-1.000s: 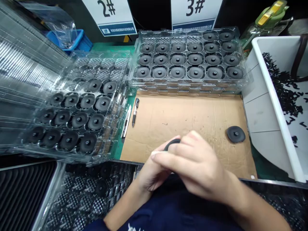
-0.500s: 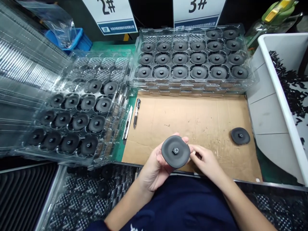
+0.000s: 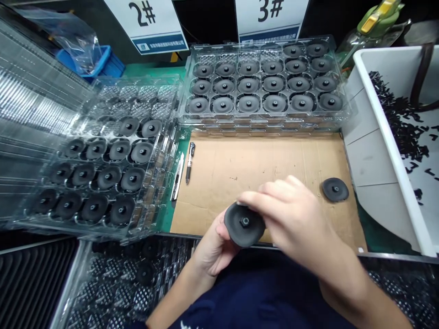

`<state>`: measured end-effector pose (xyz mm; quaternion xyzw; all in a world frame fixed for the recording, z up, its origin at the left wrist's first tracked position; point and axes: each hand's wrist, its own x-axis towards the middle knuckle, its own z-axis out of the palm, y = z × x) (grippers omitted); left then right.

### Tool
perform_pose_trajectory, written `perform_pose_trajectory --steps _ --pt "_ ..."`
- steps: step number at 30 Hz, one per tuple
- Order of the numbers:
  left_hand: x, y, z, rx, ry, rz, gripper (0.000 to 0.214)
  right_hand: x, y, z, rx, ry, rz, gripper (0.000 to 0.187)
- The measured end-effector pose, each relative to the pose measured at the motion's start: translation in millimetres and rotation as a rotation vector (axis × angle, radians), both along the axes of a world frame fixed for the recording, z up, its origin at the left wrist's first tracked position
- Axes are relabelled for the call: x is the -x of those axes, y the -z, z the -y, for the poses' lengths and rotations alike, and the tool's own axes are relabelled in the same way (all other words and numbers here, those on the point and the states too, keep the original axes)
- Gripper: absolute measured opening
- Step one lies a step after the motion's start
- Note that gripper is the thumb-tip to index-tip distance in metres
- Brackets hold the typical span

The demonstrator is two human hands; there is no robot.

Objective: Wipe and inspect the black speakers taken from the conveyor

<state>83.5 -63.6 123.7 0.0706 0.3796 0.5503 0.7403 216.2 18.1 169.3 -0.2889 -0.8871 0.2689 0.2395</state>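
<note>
Ideally, my left hand, gripping the black disc by the cardboard's near edge, steadies it; my right hand touches its rim lightly, whether pinching I can't tell.

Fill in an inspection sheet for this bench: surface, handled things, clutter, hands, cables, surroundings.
Surface: cardboard sheet on a green tabletop.
Handled things: black disc in the hands; second disc lying at the cardboard's right; more discs in the left tray and rear tray.
Clutter: pen at the cardboard's left, slim tool beside it.
Hands: left hand grips the black disc; right hand touches its upper edge.
Cables: nothing seen for certain.
Surroundings: white bin with small black parts, blue bin, 2# sign, 3# sign.
</note>
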Motion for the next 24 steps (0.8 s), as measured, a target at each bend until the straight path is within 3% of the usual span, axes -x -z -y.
perform_pose_trajectory --steps 3,6,10,13,15,17,20,22,24 --pt "0.5 0.1 -0.9 -0.007 -0.025 -0.005 0.036 3.2 2.7 -3.7 -0.039 -0.082 -0.154 0.024" --pt "4.9 -1.3 -1.7 -0.018 -0.023 -0.012 0.055 -6.6 14.7 -10.6 0.135 0.038 -0.17 0.021" --pt "14.3 -4.0 0.3 -0.035 -0.026 0.032 0.071 -29.6 56.2 -1.6 0.399 0.268 -0.124 0.019" --pt "17.3 -4.4 1.3 -0.043 -0.048 0.027 0.069 -39.7 91.1 15.3 0.47 0.277 -0.04 0.02" --pt "16.4 -4.3 0.8 -0.042 -0.051 0.019 0.07 -41.4 97.9 21.4 0.476 0.268 0.007 0.021" --pt "13.9 -4.9 -0.1 -0.034 -0.046 0.004 0.072 -39.1 84.3 21.0 0.455 0.322 -0.006 0.021" --pt "9.2 -7.0 -1.1 -0.014 -0.064 -0.051 0.074 -28.0 38.8 15.4 0.277 0.428 -0.189 0.024" --pt "7.1 -8.2 -1.1 -0.015 -0.091 -0.083 0.072 -18.0 10.5 12.9 0.136 0.282 -0.316 0.027" --pt "6.5 -8.6 -0.4 -0.008 -0.12 -0.126 0.067 -9.7 -5.8 11.9 0.113 0.1 -0.267 0.029"
